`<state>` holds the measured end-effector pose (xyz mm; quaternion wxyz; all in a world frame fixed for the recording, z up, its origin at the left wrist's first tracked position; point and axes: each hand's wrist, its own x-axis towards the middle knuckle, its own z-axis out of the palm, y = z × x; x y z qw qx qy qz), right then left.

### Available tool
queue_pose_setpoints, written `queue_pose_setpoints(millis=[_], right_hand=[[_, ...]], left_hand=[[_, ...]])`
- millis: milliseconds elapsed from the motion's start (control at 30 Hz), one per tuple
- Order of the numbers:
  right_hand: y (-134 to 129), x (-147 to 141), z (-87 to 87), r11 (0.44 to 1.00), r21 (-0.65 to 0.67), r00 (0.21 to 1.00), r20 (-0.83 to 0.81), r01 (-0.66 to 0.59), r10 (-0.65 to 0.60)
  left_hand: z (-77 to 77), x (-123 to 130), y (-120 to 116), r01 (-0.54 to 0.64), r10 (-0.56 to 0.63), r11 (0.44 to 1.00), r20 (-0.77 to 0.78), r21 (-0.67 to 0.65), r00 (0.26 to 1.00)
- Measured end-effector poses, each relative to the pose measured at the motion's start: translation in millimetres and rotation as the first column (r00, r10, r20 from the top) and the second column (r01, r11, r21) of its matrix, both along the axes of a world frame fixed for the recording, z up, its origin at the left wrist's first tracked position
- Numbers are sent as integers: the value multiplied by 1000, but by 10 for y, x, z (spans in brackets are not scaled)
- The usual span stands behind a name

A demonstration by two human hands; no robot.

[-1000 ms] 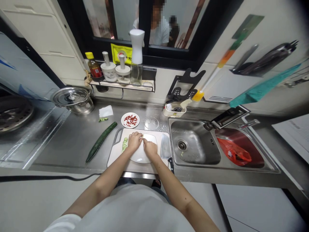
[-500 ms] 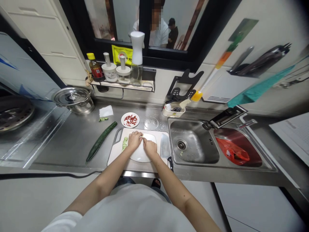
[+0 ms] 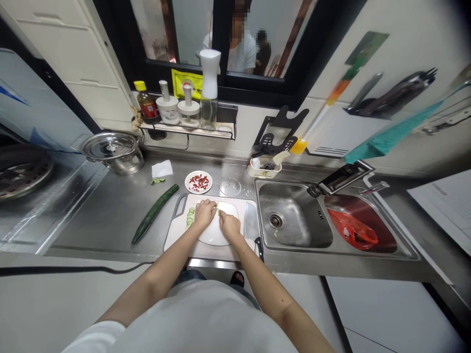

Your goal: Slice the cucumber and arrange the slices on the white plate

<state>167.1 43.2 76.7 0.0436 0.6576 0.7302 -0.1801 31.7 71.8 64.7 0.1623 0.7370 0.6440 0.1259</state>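
A white plate [image 3: 213, 239] lies on the cutting board [image 3: 175, 245], and both of my hands are over it. My left hand [image 3: 205, 214] is closed at the plate's far part, a bit of green cucumber slice at its fingertips. Close beside it, my right hand [image 3: 230, 227] pinches a small green cucumber slice [image 3: 220, 212]. The fingers partly hide both pieces. Left of the plate, several cucumber slices [image 3: 190, 217] overlap in a row on the board. A kitchen knife [image 3: 251, 220] with a black handle rests along the board's right side.
A whole cucumber [image 3: 154, 214] lies left of the board. Behind it are a small plate of chopped red pieces [image 3: 199, 182], a clear round lid [image 3: 230, 186] and a white paper towel [image 3: 162, 169]. The sink [image 3: 294, 215] adjoins on the right; a lidded pot [image 3: 114, 152] stands back left.
My right hand has shifted slightly right, away from my left hand, and the green slice at its fingertips now shows. My left hand has barely moved.
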Motion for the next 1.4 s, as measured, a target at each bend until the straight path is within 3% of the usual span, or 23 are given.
queue_pose_setpoints(millis=[633, 800, 933, 1167, 1400], right_hand=[[46, -10, -26, 999, 11, 999, 13, -41, 41], [26, -10, 1, 1000, 17, 1000, -14, -14, 14], [-17, 17, 46, 999, 35, 998, -46, 39, -37], [-204, 104, 128, 996, 32, 993, -93, 80, -77], [-468, 144, 167, 993, 80, 984, -165, 83, -69]], left_hand=[[-32, 43, 63, -36, 37, 999, 43, -19, 998], [-34, 47, 58, -44, 44, 999, 65, 1, 997], [-40, 19, 21, -116, 109, 992, 132, 44, 985], [-76, -241, -184, -259, 227, 963, 299, 70, 927], [-136, -669, -570, -346, 311, 938, 366, 31, 877]])
